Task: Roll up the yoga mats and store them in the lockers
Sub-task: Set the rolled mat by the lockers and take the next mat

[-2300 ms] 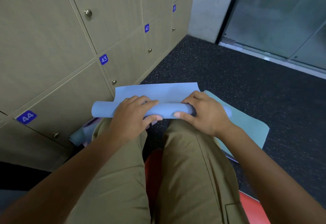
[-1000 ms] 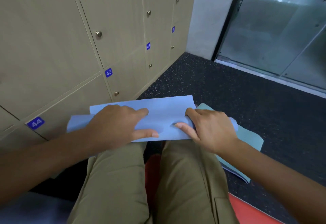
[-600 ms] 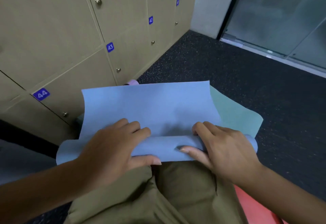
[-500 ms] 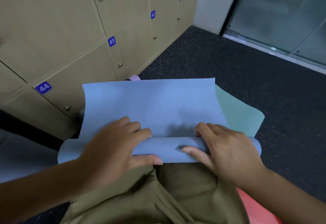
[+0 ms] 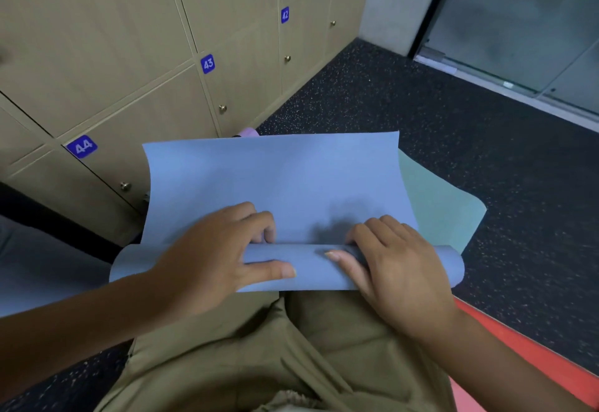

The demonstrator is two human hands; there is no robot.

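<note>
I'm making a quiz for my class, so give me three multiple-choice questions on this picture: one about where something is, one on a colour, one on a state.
1. Where does the green mat lie?
A. under the blue mat, showing at its right
B. inside a locker
C. on the person's lap

2. What colour are the locker number tags?
A. yellow
B. blue
C. white

3. In what state is the blue mat?
A. fully rolled
B. flat, unrolled
C. partly rolled, the far part still flat

Answers:
1 A, its green edge sticks out from beneath the blue mat on the floor.
2 B, tags 41 to 44 are blue with white digits.
3 C, the left hand and right hand hold a roll at the near end, while a flat sheet lies beyond it.
</note>
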